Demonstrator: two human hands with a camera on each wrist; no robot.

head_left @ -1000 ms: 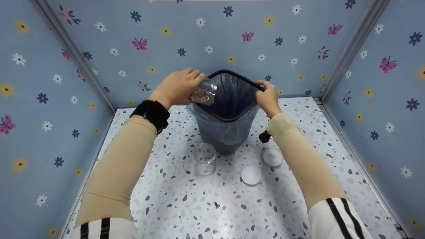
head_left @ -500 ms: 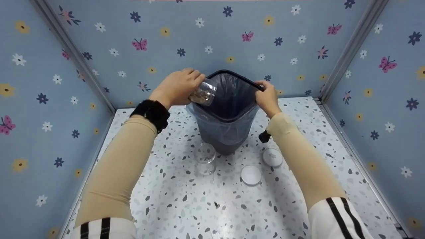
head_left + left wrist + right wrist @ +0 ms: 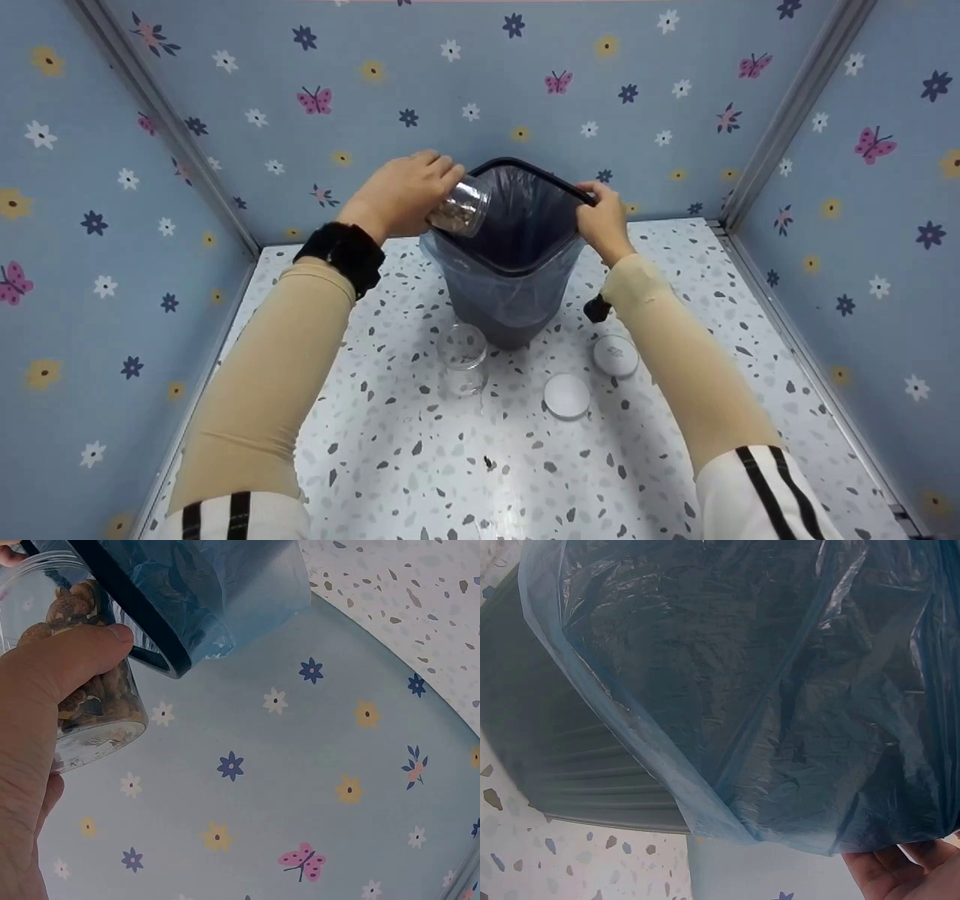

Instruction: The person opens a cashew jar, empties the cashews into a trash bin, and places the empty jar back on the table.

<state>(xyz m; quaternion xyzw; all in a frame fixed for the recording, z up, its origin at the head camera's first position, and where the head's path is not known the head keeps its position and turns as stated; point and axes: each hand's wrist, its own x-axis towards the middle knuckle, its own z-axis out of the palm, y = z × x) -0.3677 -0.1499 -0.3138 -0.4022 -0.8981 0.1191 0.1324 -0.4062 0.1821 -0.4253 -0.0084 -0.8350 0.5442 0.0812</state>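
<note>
My left hand (image 3: 409, 193) grips a clear jar (image 3: 463, 208) that is tipped on its side, mouth toward the trash bin's opening. Brown, lumpy dried pieces (image 3: 75, 604) lie inside the jar in the left wrist view, with my thumb across its wall. The dark trash bin (image 3: 510, 330) is tilted and lined with a translucent blue bag (image 3: 499, 289). My right hand (image 3: 602, 222) holds the bin's black rim at the right corner. In the right wrist view its fingers (image 3: 874, 870) show at the edge of the bag, partly hidden.
A second clear jar (image 3: 463, 360), without a lid, stands on the speckled tabletop (image 3: 405, 465) in front of the bin. Two round white lids (image 3: 568, 396) lie to its right. A small dark crumb (image 3: 488, 462) is nearer the front. Flower-patterned walls (image 3: 420, 82) enclose the back and sides.
The brown pieces have shifted a little inside the tipped jar, which has turned slightly. Both hands and the bin keep their places.
</note>
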